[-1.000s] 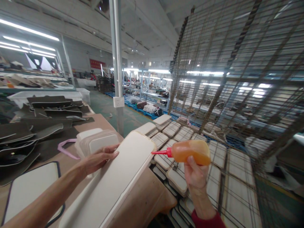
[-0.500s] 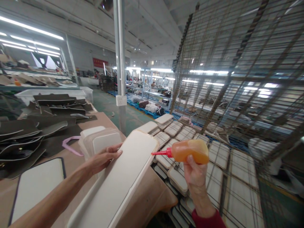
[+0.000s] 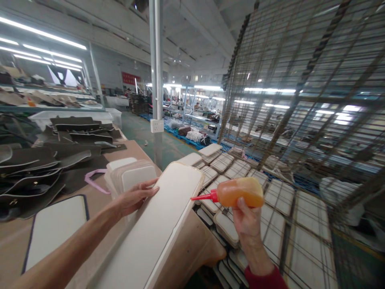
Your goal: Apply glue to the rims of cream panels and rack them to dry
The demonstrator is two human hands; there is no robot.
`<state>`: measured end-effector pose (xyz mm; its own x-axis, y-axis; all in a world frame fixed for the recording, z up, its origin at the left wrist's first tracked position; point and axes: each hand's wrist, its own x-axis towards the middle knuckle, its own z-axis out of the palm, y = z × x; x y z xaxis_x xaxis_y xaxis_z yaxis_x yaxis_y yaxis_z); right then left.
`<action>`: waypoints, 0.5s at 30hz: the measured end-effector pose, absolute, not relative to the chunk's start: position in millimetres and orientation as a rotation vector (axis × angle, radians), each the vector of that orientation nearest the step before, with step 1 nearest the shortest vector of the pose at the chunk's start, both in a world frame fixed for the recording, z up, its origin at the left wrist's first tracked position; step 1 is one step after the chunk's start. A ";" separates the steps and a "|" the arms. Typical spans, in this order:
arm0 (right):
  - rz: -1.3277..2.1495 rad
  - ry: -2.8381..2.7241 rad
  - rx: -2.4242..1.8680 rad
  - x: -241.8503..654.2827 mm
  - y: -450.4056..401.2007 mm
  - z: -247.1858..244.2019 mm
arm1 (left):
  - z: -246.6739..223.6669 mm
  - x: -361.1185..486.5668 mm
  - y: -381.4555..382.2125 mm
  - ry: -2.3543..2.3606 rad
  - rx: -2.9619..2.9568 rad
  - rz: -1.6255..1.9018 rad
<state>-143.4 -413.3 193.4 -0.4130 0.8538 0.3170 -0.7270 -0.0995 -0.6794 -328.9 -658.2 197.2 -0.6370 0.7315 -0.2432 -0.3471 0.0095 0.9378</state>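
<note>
My left hand (image 3: 138, 196) grips the left edge of a long white panel (image 3: 159, 216) with rounded corners, which lies tilted at the centre. My right hand (image 3: 248, 222) is closed around a squeeze bottle (image 3: 240, 192) of amber liquid, held sideways. Its red nozzle (image 3: 204, 196) points left, with the tip at the panel's right edge. Behind my left hand stands a stack of rounded pale pieces (image 3: 140, 174). A white panel with a dark border (image 3: 58, 224) lies on the brown table covering (image 3: 99, 212) at the left.
Dark pieces with pale edges (image 3: 36, 160) are heaped at the left, near a pink strip (image 3: 93, 180). A wire rack (image 3: 300, 100) leans up at the right, above rows of white panels (image 3: 309, 212). A metal post (image 3: 157, 80) rises beyond the table.
The bottle's nozzle tip has shifted slightly down along the panel's right edge. The surroundings have moved a little to the right in the view. Both hands keep their holds.
</note>
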 end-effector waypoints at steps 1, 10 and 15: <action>1.764 -0.956 -0.193 -143.4 -413.3 192.7 | 196.7 -329.5 -658.4 1.483 0.417 1.746; 1.763 -0.983 -0.150 -144.5 -414.5 191.0 | 197.5 -333.0 -656.4 1.412 0.451 1.776; 1.743 -0.964 -0.160 -147.0 -417.7 193.2 | 195.6 -333.8 -655.3 1.411 0.435 1.786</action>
<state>-147.0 -417.7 193.2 -0.4058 0.8482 0.3404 -0.7390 -0.0853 -0.6683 -333.8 -655.3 195.6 -0.6198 0.7577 -0.2043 -0.3742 -0.0565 0.9256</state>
